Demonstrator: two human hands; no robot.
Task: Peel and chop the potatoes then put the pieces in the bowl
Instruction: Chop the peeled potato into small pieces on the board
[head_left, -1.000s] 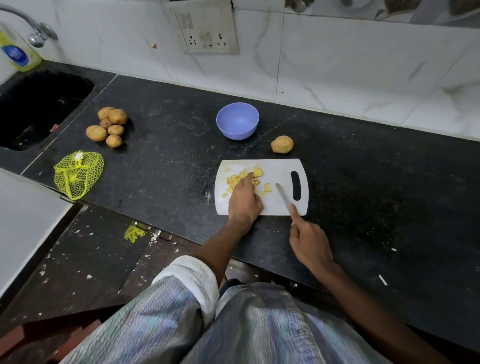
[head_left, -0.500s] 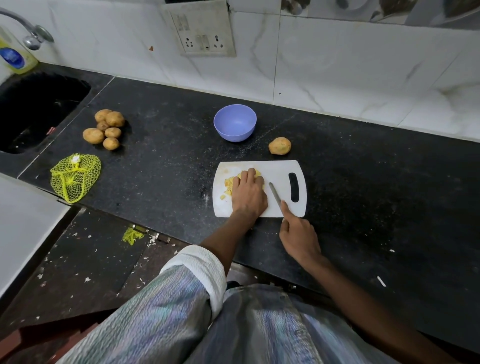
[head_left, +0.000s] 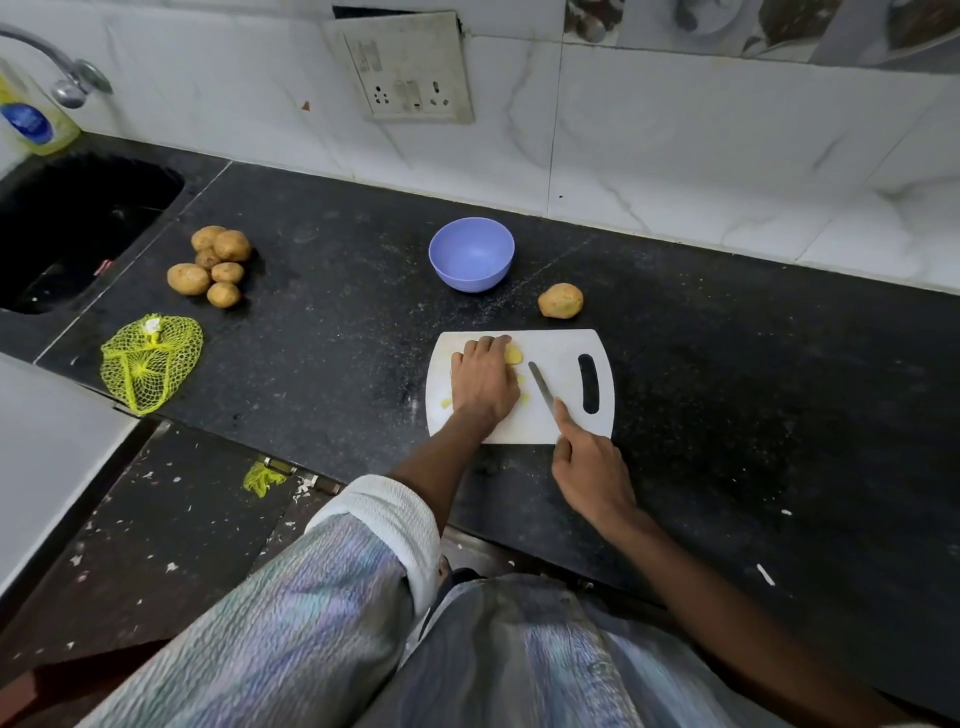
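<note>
Left hand (head_left: 483, 384) now flat, covering potato pieces (head_left: 513, 356); right hand (head_left: 589, 467) still grips knife (head_left: 541, 387).

Left hand (head_left: 483, 382) slid forward, now covering potato pieces (head_left: 513, 355).

A home kitchen: black stone counter (head_left: 727, 364), sink (head_left: 67, 228), tap (head_left: 62, 73), tiled wall (head_left: 675, 145).

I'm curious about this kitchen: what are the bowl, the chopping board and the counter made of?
Bowl: probably plastic, uniform lilac with a soft sheen. Chopping board: likely white plastic, thin, with a moulded handle slot. Counter: looks like polished black speckled stone, perhaps granite.
</note>
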